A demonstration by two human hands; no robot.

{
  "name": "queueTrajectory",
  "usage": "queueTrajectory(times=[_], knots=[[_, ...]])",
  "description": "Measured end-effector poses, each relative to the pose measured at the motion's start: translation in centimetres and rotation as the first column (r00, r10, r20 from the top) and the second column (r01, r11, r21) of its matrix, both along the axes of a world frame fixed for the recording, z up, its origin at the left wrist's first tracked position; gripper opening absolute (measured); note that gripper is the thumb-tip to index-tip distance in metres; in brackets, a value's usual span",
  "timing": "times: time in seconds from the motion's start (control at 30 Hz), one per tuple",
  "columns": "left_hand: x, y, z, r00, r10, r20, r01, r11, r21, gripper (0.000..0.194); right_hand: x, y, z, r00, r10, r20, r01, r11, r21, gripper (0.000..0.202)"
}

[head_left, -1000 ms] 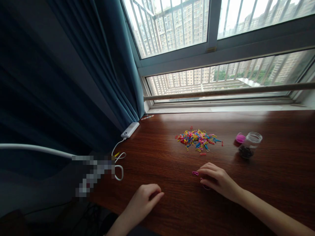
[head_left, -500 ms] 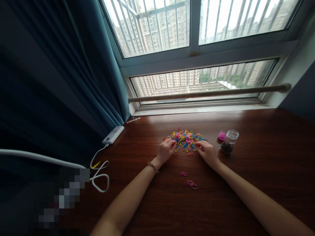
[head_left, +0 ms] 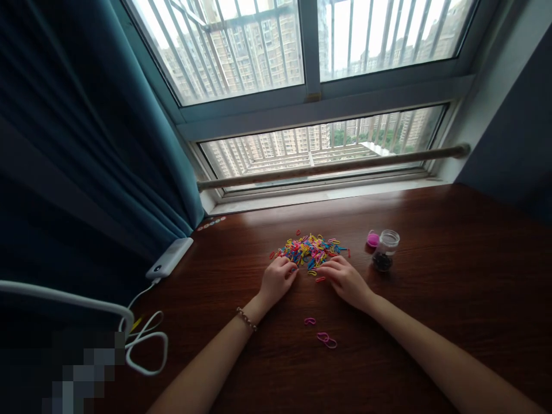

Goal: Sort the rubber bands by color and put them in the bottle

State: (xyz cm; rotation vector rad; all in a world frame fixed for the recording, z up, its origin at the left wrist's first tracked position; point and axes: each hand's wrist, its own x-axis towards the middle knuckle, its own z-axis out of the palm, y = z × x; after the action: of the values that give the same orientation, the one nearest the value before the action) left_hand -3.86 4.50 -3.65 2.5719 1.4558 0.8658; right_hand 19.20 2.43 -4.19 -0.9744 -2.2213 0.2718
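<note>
A loose pile of small coloured bands (head_left: 308, 248) lies on the dark wooden table (head_left: 414, 322). At the pile's near left edge is my left hand (head_left: 278, 279), its fingers curled and the tips close together; whether anything is between them is too small to tell. My right hand (head_left: 345, 280) touches the near right edge of the pile, fingers bent over the bands, and what its fingertips hold, if anything, cannot be made out. Nearer to me, a few pink bands (head_left: 326, 340) lie apart from the pile, between my forearms.
Right of the pile stands an open clear jar (head_left: 386, 250) with dark contents, beside a pink lid (head_left: 373, 238). At the left are a white power bank (head_left: 170, 257), a white cable (head_left: 146, 353) and a blue curtain (head_left: 129, 144). A window with a rail (head_left: 336, 168) lies behind.
The view has shifted, so the table's things appear further left and slightly lower. My right hand has moved inward along the near edge of the pile, with its fingers more over the bands.
</note>
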Motion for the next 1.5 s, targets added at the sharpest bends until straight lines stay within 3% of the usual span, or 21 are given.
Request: queueTrajectory(times=[0.2, 0.6, 0.93, 1.17, 1.5], knots=[[-0.1, 0.2, -0.1, 0.998, 0.036, 0.05, -0.034, 0.999, -0.027, 0.012, -0.8, -0.2, -0.6, 0.984, -0.06, 0.168, 0.057, 0.998, 0.02, 0.035], [-0.3, 0.0, -0.3, 0.995, 0.047, 0.084, -0.047, 0.999, -0.003, 0.012, -0.4, 0.4, -1.0, 0.993, -0.048, 0.104, 0.045, 0.998, 0.033, 0.021], [0.1, -0.2, -0.2, 0.999, -0.037, 0.035, 0.036, 0.999, 0.04, 0.014, -1.6, 1.2, -0.9, 0.987, -0.135, 0.089, 0.133, 0.991, 0.031, 0.015], [0.0, -0.2, -0.4, 0.994, -0.106, 0.006, 0.106, 0.993, 0.052, 0.015, -1.3, 1.1, -1.1, 0.988, -0.153, 0.024, 0.154, 0.987, -0.041, 0.008], [0.6, -1.1, 0.4, 0.949, -0.281, -0.143, 0.294, 0.952, 0.082, 0.019, -1.4, 1.0, -1.0, 0.986, -0.161, 0.041, 0.16, 0.987, 0.036, 0.013]])
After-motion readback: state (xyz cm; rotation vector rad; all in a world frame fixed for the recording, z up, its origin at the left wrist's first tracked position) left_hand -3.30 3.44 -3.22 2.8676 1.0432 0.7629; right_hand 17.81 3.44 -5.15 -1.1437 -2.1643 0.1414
